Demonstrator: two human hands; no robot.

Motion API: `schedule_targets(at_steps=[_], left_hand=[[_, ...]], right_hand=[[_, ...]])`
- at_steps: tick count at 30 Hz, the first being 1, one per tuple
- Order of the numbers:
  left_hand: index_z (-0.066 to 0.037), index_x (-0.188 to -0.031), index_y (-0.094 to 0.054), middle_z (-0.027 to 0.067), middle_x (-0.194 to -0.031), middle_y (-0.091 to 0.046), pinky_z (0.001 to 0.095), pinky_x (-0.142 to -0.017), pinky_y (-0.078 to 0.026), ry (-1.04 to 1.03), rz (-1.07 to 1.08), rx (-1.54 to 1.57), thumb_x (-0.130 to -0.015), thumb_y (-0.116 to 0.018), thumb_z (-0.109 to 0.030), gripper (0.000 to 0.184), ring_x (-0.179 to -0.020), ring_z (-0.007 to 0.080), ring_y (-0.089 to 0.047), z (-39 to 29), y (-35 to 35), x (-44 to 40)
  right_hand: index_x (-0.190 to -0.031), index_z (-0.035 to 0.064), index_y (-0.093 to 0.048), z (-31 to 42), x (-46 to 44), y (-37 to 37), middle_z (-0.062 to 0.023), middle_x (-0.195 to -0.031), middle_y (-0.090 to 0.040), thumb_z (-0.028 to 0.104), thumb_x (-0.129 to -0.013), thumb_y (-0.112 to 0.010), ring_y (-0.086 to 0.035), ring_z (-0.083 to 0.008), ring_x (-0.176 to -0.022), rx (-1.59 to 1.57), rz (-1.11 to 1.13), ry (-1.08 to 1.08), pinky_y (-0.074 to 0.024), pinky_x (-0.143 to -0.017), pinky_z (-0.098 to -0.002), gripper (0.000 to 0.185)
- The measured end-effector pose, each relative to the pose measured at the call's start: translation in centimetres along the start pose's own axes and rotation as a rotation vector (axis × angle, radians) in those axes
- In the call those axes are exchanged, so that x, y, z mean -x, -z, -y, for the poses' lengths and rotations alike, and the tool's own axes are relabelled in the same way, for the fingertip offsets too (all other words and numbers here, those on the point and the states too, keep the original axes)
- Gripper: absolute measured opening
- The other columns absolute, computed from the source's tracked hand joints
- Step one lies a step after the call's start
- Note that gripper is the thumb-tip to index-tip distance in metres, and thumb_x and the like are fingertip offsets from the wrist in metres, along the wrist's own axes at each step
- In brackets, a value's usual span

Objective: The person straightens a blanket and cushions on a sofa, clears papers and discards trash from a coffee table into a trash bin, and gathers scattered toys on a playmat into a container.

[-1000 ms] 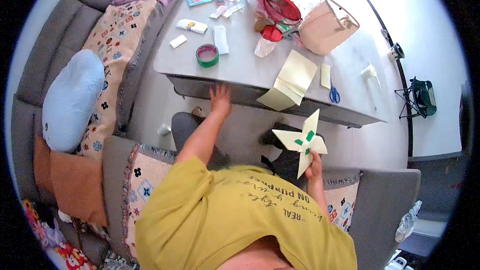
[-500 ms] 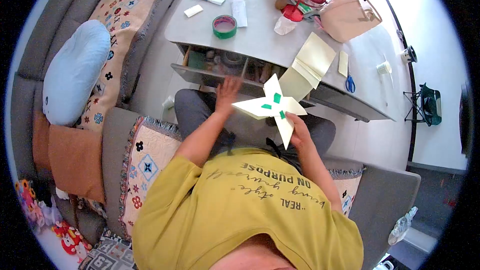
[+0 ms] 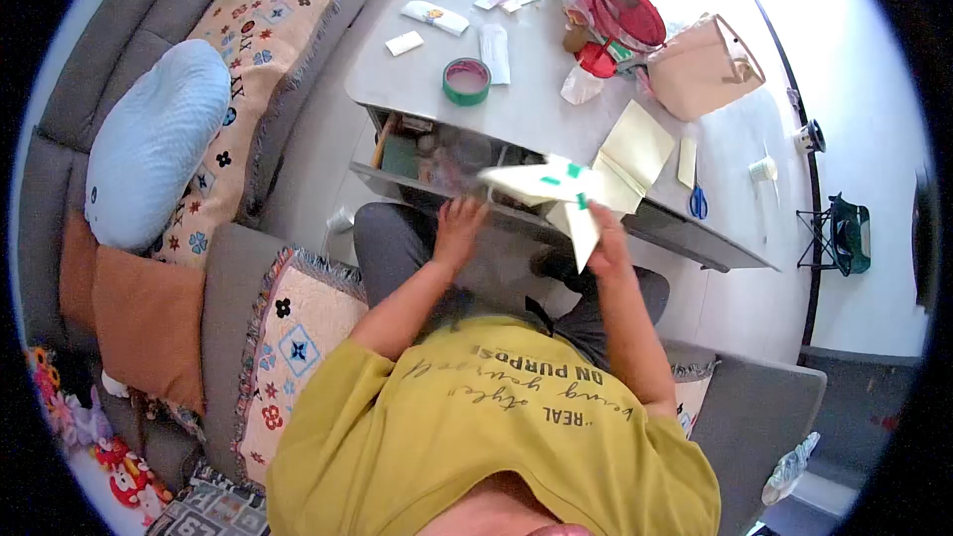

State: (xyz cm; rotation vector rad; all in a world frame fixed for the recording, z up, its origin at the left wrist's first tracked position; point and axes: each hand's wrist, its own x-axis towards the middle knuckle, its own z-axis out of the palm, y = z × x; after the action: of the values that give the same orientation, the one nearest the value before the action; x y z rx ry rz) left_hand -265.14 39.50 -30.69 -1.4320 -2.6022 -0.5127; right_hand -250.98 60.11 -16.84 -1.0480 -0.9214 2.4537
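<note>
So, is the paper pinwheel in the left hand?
No, the right hand holds the paper pinwheel, while the left hand is at the front of the open drawer.

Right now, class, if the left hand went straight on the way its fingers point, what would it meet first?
Probably the drawer front: it lies just ahead of the left hand, so close that whether they touch is unclear.

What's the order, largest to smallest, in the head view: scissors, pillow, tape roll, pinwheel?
1. Pillow
2. Pinwheel, though nearness to the camera may enlarge it
3. Tape roll
4. Scissors
</note>
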Motion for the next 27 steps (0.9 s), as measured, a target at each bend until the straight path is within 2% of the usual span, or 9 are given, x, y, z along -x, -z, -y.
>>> schedule_targets(at_steps=[4,7,9,12,15,17,21,23,27], left_hand=[[-0.015,-0.117,-0.048,0.0094,-0.121,-0.041,0.0477,-0.098,-0.026,0.018,-0.032,0.043,-0.061,-0.066,-0.01,0.059,-0.115,0.0302,-0.035,0.2,-0.1,0.0],[-0.016,-0.112,-0.051,0.0098,-0.118,-0.043,0.0455,-0.094,-0.028,0.062,-0.072,0.166,-0.065,-0.057,-0.003,0.049,-0.115,0.0289,-0.036,-0.4,1.7,-0.4],[-0.015,-0.115,-0.051,0.0106,-0.12,-0.043,0.0475,-0.095,-0.028,0.066,-0.026,0.169,-0.064,-0.061,-0.007,0.052,-0.115,0.0307,-0.036,-0.1,1.4,-0.4],[-0.015,-0.115,-0.051,0.0119,-0.121,-0.043,0.0481,-0.095,-0.028,0.079,0.03,0.269,-0.066,-0.062,-0.008,0.051,-0.114,0.0326,-0.036,0.2,2.4,-0.7],[-0.014,-0.114,-0.052,0.0131,-0.121,-0.043,0.0479,-0.095,-0.028,0.073,-0.025,0.36,-0.068,-0.06,-0.007,0.047,-0.114,0.034,-0.037,2.0,3.4,-0.9],[-0.012,-0.112,-0.052,0.0135,-0.12,-0.043,0.0475,-0.097,-0.028,0.059,-0.054,0.332,-0.069,-0.06,-0.006,0.045,-0.114,0.0343,-0.038,4.1,4.6,-0.7],[-0.008,-0.107,-0.054,0.0132,-0.115,-0.048,0.0467,-0.099,-0.026,0.036,-0.027,0.187,-0.07,-0.058,-0.006,0.037,-0.111,0.0318,-0.042,8.8,6.8,-1.2],[-0.008,-0.105,-0.054,0.0124,-0.112,-0.05,0.0464,-0.099,-0.027,0.075,-0.034,0.173,-0.071,-0.058,-0.006,0.034,-0.109,0.0301,-0.044,10.1,7.5,-0.6],[-0.006,-0.099,-0.057,0.0112,-0.103,-0.056,0.0428,-0.091,-0.035,0.178,-0.158,0.223,-0.072,-0.057,-0.007,0.027,-0.101,0.0293,-0.05,11.2,8.1,0.8]], right_hand=[[-0.117,-0.0001,-0.045,5.4,-0.4,0.4,-0.0129,-0.107,-0.056,0.015,-0.082,-0.054,-0.056,-0.0264,-0.097,-0.101,-0.024,0.175,-0.0453,-0.089,-0.039,0.039],[-0.12,0.002,-0.044,9.8,-1.3,0.6,-0.0129,-0.117,-0.053,0.019,-0.084,-0.053,-0.053,-0.0289,-0.106,-0.073,-0.047,0.31,-0.0423,-0.094,-0.0413,0.041],[-0.117,-0.0006,-0.046,11.9,-4.7,3.7,-0.0124,-0.11,-0.055,0.018,-0.085,-0.053,-0.055,-0.0265,-0.1,-0.129,-0.11,0.406,-0.0447,-0.089,-0.0407,0.037],[-0.113,-0.0011,-0.049,13.2,-8.0,9.7,-0.011,-0.097,-0.056,0.017,-0.084,-0.055,-0.055,-0.024,-0.087,-0.031,-0.309,0.233,-0.0469,-0.079,-0.0366,0.034],[-0.112,0.0005,-0.05,8.2,-8.6,8.7,-0.0118,-0.098,-0.054,0.012,-0.081,-0.059,-0.053,-0.0199,-0.08,1.071,-1.001,1.045,-0.0444,-0.071,-0.0294,0.034],[-0.11,0.0,-0.05,5.6,-8.3,0.7,-0.0095,-0.1,-0.052,0.002,-0.079,-0.055,-0.051,-0.0166,-0.078,0.897,-0.528,1.103,-0.0437,-0.069,-0.0272,0.031],[-0.119,0.0081,-0.046,0.5,-10.3,-12.1,-0.013,-0.123,-0.044,0.003,-0.075,-0.057,-0.059,-0.0245,-0.078,1.307,0.254,0.99,-0.0501,-0.067,-0.0347,0.046],[-0.118,0.01,-0.045,-1.6,-12.6,-15.9,-0.0123,-0.128,-0.041,0.01,-0.076,-0.059,-0.059,-0.0306,-0.085,1.706,0.275,1.213,-0.05,-0.069,-0.0387,0.044],[-0.103,0.01,-0.052,-4.1,-18.6,-17.3,-0.0111,-0.115,-0.051,0.02,-0.077,-0.06,-0.058,-0.0323,-0.083,1.834,0.167,1.053,-0.0486,-0.067,-0.0411,0.029]])
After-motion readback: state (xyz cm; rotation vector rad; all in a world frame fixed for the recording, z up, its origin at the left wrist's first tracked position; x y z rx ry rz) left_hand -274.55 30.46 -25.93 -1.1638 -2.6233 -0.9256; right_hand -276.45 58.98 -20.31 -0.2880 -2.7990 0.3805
